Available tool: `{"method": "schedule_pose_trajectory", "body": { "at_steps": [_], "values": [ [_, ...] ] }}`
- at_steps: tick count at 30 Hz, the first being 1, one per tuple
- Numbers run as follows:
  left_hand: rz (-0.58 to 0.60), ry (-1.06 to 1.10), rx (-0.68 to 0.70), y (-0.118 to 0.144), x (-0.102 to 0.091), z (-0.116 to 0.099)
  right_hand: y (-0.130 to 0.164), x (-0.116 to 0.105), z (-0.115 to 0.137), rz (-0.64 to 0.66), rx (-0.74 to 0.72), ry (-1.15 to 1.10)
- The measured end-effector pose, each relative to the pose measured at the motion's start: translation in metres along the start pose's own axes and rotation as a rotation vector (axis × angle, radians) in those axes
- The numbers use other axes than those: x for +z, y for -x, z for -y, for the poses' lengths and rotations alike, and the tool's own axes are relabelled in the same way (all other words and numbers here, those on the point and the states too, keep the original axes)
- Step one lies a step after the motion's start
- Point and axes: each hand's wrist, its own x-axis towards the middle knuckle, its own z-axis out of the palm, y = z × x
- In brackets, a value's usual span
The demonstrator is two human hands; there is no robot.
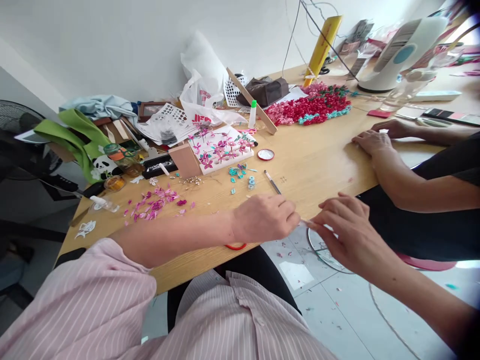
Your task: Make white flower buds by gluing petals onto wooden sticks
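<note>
Left hand, resting at the near edge of the wooden table, has its fingers closed on the handle of a thin tool whose tip points away across the tabletop; right hand, just off the table edge, meets it fingertip to fingertip, pinched on something too small to tell. Behind the hands, the table runs along a white wall above a pale tiled floor. A white card with pink paper flowers lies at mid-table, with loose pink petals to its left and small teal coils just before it. A round red-rimmed lid sits beside the card. A heap of red and pink paper blooms lies farther back. Small jars stand at the left, contents unclear. Another person's hands rest on the table at right.
</note>
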Motion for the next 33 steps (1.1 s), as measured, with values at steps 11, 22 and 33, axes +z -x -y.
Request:
{"method": "schedule_pose_trajectory", "body": {
  "at_steps": [11,22,33],
  "values": [
    [0.180,0.571,-0.321,0.015,-0.018,0.026,-0.023,-0.002,0.019,-0.029,-0.250,0.178],
    [0.290,0.490,-0.479,0.032,0.008,0.018,-0.009,0.019,0.021,0.095,-0.116,0.020],
    [0.053,0.126,-0.087,0.050,0.016,0.002,-0.007,0.020,0.029,0.082,-0.127,-0.078]
  ]
}}
